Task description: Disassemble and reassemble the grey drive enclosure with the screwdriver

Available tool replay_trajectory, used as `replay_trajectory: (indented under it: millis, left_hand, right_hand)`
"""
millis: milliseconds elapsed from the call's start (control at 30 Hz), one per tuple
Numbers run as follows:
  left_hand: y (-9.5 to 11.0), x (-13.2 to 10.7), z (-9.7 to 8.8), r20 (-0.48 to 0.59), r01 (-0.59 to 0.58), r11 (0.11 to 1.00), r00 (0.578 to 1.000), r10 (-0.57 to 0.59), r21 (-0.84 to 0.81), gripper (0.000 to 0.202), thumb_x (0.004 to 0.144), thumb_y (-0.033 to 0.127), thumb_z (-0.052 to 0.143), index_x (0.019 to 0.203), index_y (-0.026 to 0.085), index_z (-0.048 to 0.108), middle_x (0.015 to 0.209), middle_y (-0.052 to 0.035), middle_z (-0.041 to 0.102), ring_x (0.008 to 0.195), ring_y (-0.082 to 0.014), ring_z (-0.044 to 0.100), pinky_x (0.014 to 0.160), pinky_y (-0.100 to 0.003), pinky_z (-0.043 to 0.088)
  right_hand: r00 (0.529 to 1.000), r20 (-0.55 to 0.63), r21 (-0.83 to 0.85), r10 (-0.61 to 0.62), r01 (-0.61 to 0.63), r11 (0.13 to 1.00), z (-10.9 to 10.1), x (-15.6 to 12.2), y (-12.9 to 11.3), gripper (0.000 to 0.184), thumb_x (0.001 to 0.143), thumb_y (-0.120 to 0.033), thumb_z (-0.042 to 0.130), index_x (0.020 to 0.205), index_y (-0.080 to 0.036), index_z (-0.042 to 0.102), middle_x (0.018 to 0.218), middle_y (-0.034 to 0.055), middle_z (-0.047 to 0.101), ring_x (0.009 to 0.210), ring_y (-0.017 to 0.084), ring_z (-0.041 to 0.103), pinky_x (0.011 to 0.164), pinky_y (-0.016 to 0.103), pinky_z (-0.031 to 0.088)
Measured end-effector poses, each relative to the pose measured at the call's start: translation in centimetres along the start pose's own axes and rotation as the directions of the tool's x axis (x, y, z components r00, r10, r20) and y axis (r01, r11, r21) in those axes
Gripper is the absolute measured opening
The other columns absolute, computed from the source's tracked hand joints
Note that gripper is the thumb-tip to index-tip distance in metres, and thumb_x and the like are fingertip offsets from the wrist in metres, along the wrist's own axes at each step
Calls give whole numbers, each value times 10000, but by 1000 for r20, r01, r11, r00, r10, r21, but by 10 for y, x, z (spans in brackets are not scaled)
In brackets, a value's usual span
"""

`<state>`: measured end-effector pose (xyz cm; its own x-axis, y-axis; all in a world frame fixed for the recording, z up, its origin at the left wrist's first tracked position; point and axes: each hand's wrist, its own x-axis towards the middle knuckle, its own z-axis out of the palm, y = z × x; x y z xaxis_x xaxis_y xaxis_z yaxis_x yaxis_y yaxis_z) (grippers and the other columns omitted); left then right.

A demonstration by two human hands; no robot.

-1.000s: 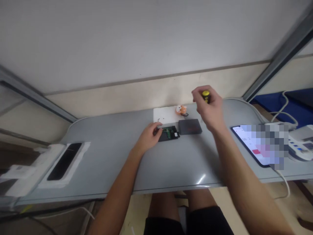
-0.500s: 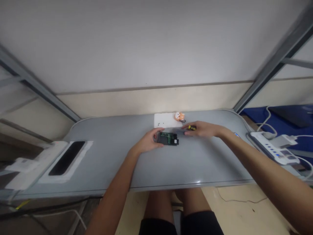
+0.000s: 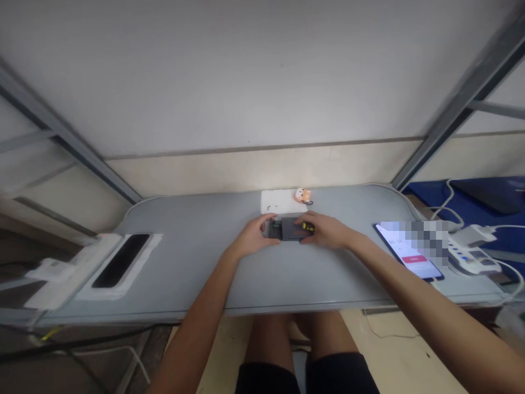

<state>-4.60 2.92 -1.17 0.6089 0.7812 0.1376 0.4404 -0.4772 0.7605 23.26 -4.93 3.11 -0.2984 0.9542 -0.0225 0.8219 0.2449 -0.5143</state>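
My left hand (image 3: pixel 255 234) grips the left end of a small dark electronic device, whose green circuit board (image 3: pixel 276 225) shows in the gap between my hands. A dark grey cover (image 3: pixel 289 229) lies over the device's right part, held by my right hand (image 3: pixel 324 229). Tucked in that same hand is a yellow-and-black handle (image 3: pixel 308 225), which looks like a screwdriver's; its tip is hidden. Behind the device lies a white sheet (image 3: pixel 283 201) with several tiny dark bits on it, probably screws. An orange-and-white animal-shaped case (image 3: pixel 302 195) with a black loop sits at the sheet's right.
At the left a black phone (image 3: pixel 121 261) rests on a white sheet, beside a white box-like object (image 3: pixel 74 273). A lit phone (image 3: pixel 410 251), partly pixelated, and a white power strip (image 3: pixel 478 261) with plugs and cables are at the right. Metal posts frame the grey table (image 3: pixel 197 273).
My right hand has moved left with the grey cover and the yellow-and-black handle, bringing the cover over the circuit board. The lit phone at the right is now uncovered by my arm.
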Motion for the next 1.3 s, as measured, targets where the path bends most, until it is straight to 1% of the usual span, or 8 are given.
replay_trajectory:
  millis: [267, 533, 600, 667, 767, 900, 1033, 1300]
  left_hand:
    - [1, 1, -1, 15, 46, 999, 999, -46, 11, 1036, 629, 380, 963, 1548, 249, 503, 1291, -92, 690, 1002, -233, 614, 959, -393, 529]
    - [14, 0, -2, 0, -7, 997, 1000, 7, 77, 788, 642, 409, 955, 1364, 269, 672, 1247, -68, 720, 955, -227, 643, 848, -343, 538]
    - [17, -1, 0, -20, 10, 996, 1000, -8, 91, 740, 666, 432, 937, 1338, 257, 684, 1198, -69, 729, 917, -218, 648, 814, -332, 535]
    - [18, -3, 1, -34, 56, 992, 998, -52, 111, 673, 721, 477, 891, 1320, 247, 689, 1086, -53, 734, 845, -199, 644, 761, -315, 526]
    - [20, -5, 2, -51, 59, 988, 997, -52, 146, 557, 817, 508, 796, 1293, 236, 694, 949, -28, 707, 776, -178, 628, 722, -299, 504]
    - [22, -5, 1, -65, -23, 985, 997, 35, 171, 444, 908, 477, 688, 1260, 206, 681, 914, -34, 699, 783, -181, 624, 752, -314, 500]
    - [21, -3, 3, -83, -52, 982, 994, 68, 181, 407, 955, 473, 619, 1256, 204, 671, 982, -58, 723, 810, -187, 634, 788, -331, 514]
    - [17, 1, 0, -89, 80, 995, 993, -74, 64, 414, 1002, 503, 508, 1195, 206, 723, 1031, -64, 762, 861, -207, 671, 811, -343, 521]
  right_hand:
    - [975, -187, -35, -120, 116, 993, 34, 7, -8, 460, 923, -432, 692, 1372, -337, 660, 1541, 37, 577, 1098, 286, 726, 889, 426, 577]
    - [944, -312, 147, -108, 160, 976, 26, 5, -14, 286, 952, -417, 653, 1190, -289, 745, 1338, 74, 696, 920, 227, 730, 826, 388, 566]
    - [861, -506, 284, -52, 224, 932, 10, 12, -19, 218, 982, -411, 611, 1016, -247, 751, 1059, 69, 760, 941, 226, 713, 847, 365, 549]
    - [698, -705, 425, 122, 279, 861, -7, 25, -22, 312, 998, -496, 577, 915, -228, 715, 942, 63, 745, 902, 211, 701, 798, 334, 544]
    - [517, -784, 581, 345, 412, 702, -23, 51, -17, 530, 1000, -693, 434, 912, -228, 675, 804, 38, 677, 715, 163, 657, 619, 275, 496]
    - [591, -636, 741, 497, 289, 605, -4, 77, 0, 699, 955, -820, 323, 854, -222, 670, 553, -12, 509, 479, 130, 489, 481, 269, 387]
    - [729, -577, 714, 369, 231, 660, 30, 85, 11, 580, 949, -760, 473, 855, -217, 654, 622, -6, 580, 558, 142, 527, 571, 288, 432]
    - [736, -548, 706, 398, 153, 691, 40, 89, 20, 565, 967, -721, 465, 849, -210, 673, 622, 0, 592, 616, 168, 545, 641, 306, 432]
